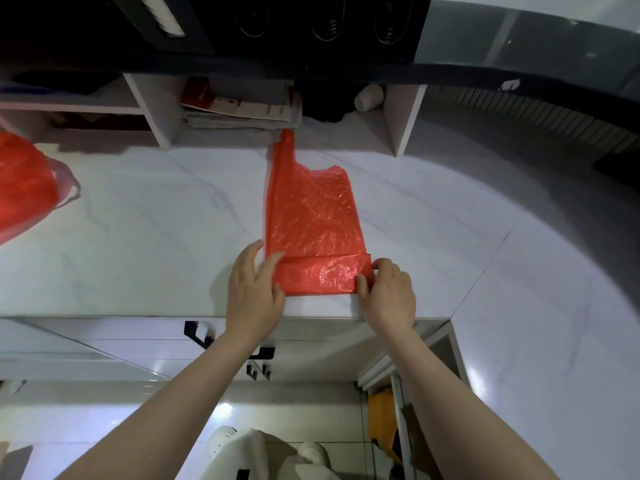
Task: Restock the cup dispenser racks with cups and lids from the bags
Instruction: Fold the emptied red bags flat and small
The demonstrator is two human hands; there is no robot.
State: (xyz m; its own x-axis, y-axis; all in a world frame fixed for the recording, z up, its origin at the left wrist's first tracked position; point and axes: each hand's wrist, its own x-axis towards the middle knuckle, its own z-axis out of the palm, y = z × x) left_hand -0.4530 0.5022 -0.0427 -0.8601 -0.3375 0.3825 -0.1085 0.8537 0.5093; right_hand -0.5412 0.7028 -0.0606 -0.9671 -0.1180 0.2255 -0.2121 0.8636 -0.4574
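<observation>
Head view: the flat red bag [311, 216] lies at the centre of the frame on the white marbled surface [156, 220]. One handle strip points toward the shelf compartment [156, 109] in the upper part of the frame. The bag's near edge is folded up into a narrow band.

My left hand [254, 292] rests on the left end of this band, fingers fairly straight and pressing the film down, thumb at the near corner. My right hand [388, 292] pinches the right end of the band between thumb and curled fingers.

A second red bag [24, 181] bulges at the left edge. It is cut off by the frame and its contents cannot be made out through the film.

The compartment holds a stack of papers [239, 110]. Right of the stack, a white container [369, 97] lies on its side, partly hidden in shadow.

The dark dispenser rack [311, 26] runs along the top. Its oval slots are too dim to tell what they hold.
</observation>
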